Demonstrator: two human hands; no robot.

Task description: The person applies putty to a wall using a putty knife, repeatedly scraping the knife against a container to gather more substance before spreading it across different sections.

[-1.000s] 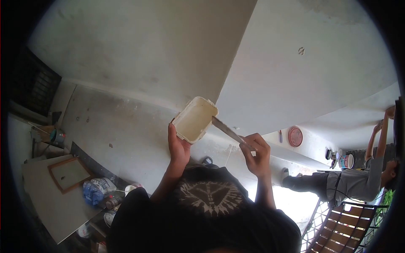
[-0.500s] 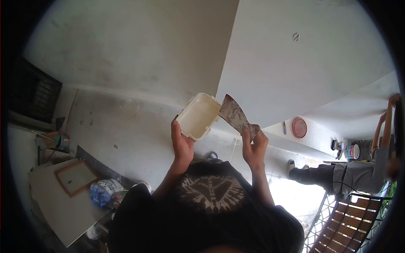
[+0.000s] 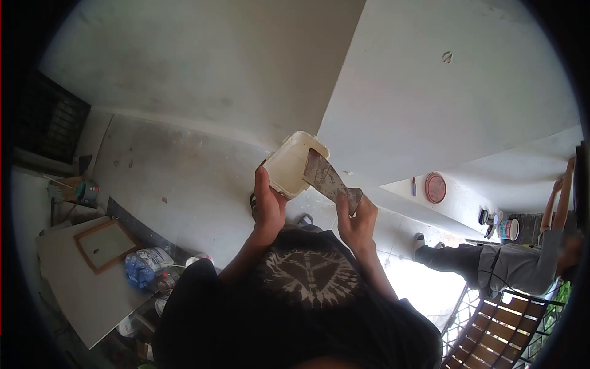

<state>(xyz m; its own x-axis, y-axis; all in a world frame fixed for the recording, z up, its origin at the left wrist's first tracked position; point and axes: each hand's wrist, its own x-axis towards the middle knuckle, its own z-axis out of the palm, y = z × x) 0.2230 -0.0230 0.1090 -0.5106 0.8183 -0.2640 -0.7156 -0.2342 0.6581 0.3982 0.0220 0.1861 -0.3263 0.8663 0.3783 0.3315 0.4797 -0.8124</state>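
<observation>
My left hand (image 3: pixel 269 206) grips the left and lower side of a shallow white plastic tub (image 3: pixel 287 161), which is tilted with its open side towards me. Pale smears coat the inside of the tub. In my right hand (image 3: pixel 356 221), closed round its handle end, is a wide putty knife (image 3: pixel 326 177) with a stained metal blade. The blade's broad edge lies over the right part of the tub's opening. Whether it touches the inside cannot be made out.
A co-worker (image 3: pixel 516 261) stands at the right, arms raised to the wall. A red round lid (image 3: pixel 435 187) and a paint bucket (image 3: pixel 509 229) are on a ledge. At lower left lie a board (image 3: pixel 80 289), a wooden frame (image 3: pixel 92 261) and a blue-and-white bag (image 3: pixel 146 267).
The putty knife has moved left from beside the tub's right rim to over its opening, with my right hand following. The tub is tilted a little more.
</observation>
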